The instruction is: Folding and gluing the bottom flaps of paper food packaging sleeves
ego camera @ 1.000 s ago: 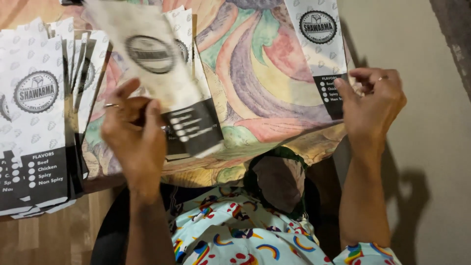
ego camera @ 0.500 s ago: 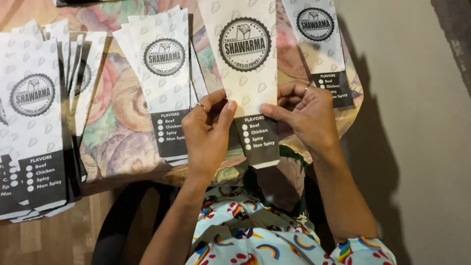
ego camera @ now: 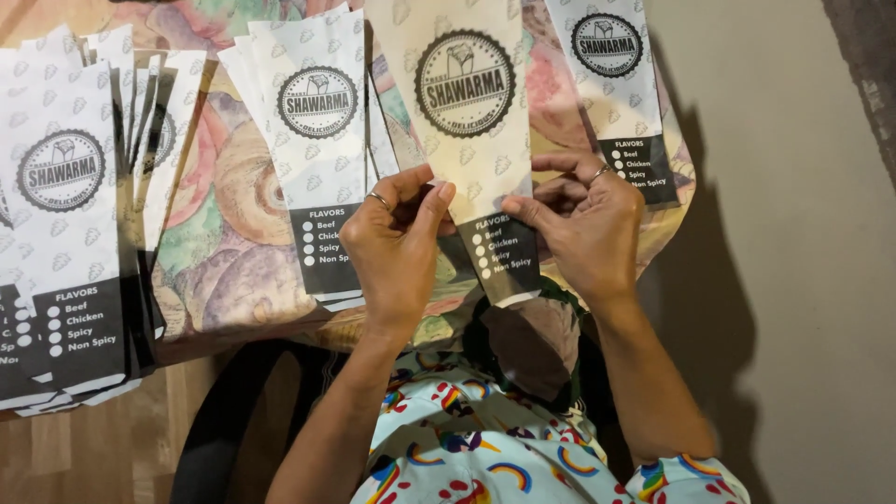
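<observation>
Both the left hand (ego camera: 397,247) and the right hand (ego camera: 583,229) now pinch the lower edges of one long white paper sleeve with a round black emblem (ego camera: 467,121), brought to centre above the floral-covered bench (ego camera: 233,252), between matching sleeve stacks (ego camera: 70,233).

A patterned cloth (ego camera: 233,252) covers the wooden counter (ego camera: 84,448); stacks of printed paper sleeves (ego camera: 70,233) lie on it.
</observation>
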